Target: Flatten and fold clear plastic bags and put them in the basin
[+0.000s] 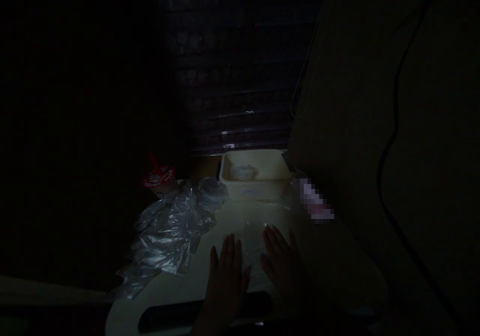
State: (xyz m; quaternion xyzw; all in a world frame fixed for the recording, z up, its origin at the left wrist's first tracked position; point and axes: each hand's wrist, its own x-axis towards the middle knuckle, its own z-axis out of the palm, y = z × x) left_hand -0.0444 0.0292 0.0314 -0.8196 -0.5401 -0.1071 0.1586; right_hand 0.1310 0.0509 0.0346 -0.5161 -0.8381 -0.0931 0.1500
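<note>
My left hand [226, 278] lies palm down on the small white table [180, 293], fingers stretched out. To its right, my right hand [281, 261] is also flat with the fingers spread. Between and under the fingers is a thin, clear plastic sheet or bag [252, 253]; the dim light hides its exact outline. Left of my hands, a heap of crumpled clear plastic bags [168, 236] spills over the table's edge. Beyond my fingertips stands a cream plastic bin [255, 191] with a little clear plastic [243, 171] inside.
A cup with a red lid and straw [160, 177] stands at the back left. Right of the bin lies a pixelated pinkish item [317, 203]. A dark slot [168, 314] runs along the table's near edge. Blinds [232, 101] hang behind, and a dark cable [395, 111] hangs at right.
</note>
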